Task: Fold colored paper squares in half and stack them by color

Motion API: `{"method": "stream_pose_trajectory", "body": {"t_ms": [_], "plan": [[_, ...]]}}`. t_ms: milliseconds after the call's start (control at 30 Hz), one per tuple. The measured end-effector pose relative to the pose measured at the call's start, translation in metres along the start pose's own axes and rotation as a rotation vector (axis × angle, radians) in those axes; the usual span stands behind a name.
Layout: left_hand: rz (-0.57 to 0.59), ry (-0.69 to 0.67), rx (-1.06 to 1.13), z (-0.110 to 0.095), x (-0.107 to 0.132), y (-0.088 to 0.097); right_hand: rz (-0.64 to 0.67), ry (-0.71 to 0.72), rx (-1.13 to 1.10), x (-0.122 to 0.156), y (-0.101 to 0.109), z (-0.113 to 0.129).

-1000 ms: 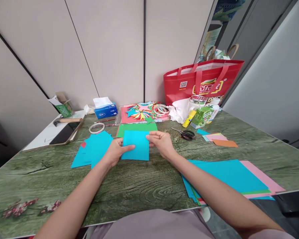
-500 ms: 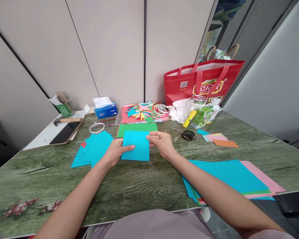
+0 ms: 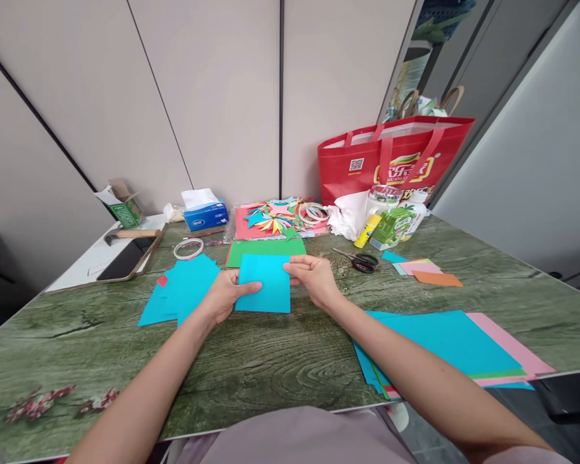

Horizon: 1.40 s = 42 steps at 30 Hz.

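place: craft corner, home or office unclear | tabletop (image 3: 290, 361) | paper (image 3: 273, 293), scissors (image 3: 355, 259), glue stick (image 3: 367, 231), tape (image 3: 188, 257) | tissue box (image 3: 205, 218), shopping bag (image 3: 352, 180) | panelled wall (image 3: 222, 96)

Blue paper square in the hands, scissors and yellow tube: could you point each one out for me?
Blue paper square (image 3: 273, 283): head view, middle of its face.
Scissors (image 3: 354, 258): head view, where blades and handles meet.
Yellow tube (image 3: 367, 231): head view, middle of its side.
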<state>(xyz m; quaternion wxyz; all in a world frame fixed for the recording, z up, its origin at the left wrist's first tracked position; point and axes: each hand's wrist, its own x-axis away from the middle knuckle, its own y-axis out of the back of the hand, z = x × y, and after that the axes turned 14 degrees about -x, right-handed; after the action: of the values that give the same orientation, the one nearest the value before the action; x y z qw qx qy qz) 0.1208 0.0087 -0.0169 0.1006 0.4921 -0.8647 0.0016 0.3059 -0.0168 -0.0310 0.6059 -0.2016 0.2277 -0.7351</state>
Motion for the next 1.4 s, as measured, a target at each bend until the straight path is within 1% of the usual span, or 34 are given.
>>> {"method": "stream_pose_trajectory", "body": {"t_ms": [200, 400, 467, 533, 633, 733, 867, 1133, 1333, 1400], "plan": [[0.015, -0.014, 0.006, -0.0003, -0.0008, 0.0004, 0.003, 0.019, 0.006, 0.0000, -0.0001, -0.0007], [-0.049, -0.021, -0.051, -0.0004, -0.0017, -0.0001, 0.019, 0.057, 0.056, 0.0011, -0.0003, 0.0002], [-0.051, -0.027, -0.053, -0.0009, -0.0017, -0.0002, 0.042, 0.030, 0.053, 0.0011, 0.0000, 0.0016], [-0.060, -0.041, -0.038, -0.0009, -0.0018, 0.0006, 0.081, -0.033, 0.056, 0.0013, 0.0001, 0.0032], [-0.115, -0.068, -0.025, 0.0002, -0.0029, 0.0034, 0.141, -0.142, 0.093, 0.0022, 0.0001, 0.0050], [-0.156, -0.069, -0.034, 0.0012, -0.0043, 0.0059, 0.159, -0.193, 0.136, 0.0033, -0.0004, 0.0052], [-0.149, -0.059, -0.031, 0.0004, -0.0046, 0.0062, 0.140, -0.180, 0.131, 0.0040, -0.0010, 0.0044], [-0.157, -0.056, -0.020, -0.0007, -0.0037, 0.0053, 0.157, -0.149, 0.104, 0.0034, 0.0000, 0.0031], [-0.165, -0.049, -0.023, -0.0009, -0.0035, 0.0062, 0.166, -0.157, 0.114, 0.0032, 0.0004, 0.0033], [-0.148, -0.051, -0.020, -0.0020, -0.0028, 0.0066, 0.165, -0.159, 0.117, 0.0032, 0.0006, 0.0037]]}}
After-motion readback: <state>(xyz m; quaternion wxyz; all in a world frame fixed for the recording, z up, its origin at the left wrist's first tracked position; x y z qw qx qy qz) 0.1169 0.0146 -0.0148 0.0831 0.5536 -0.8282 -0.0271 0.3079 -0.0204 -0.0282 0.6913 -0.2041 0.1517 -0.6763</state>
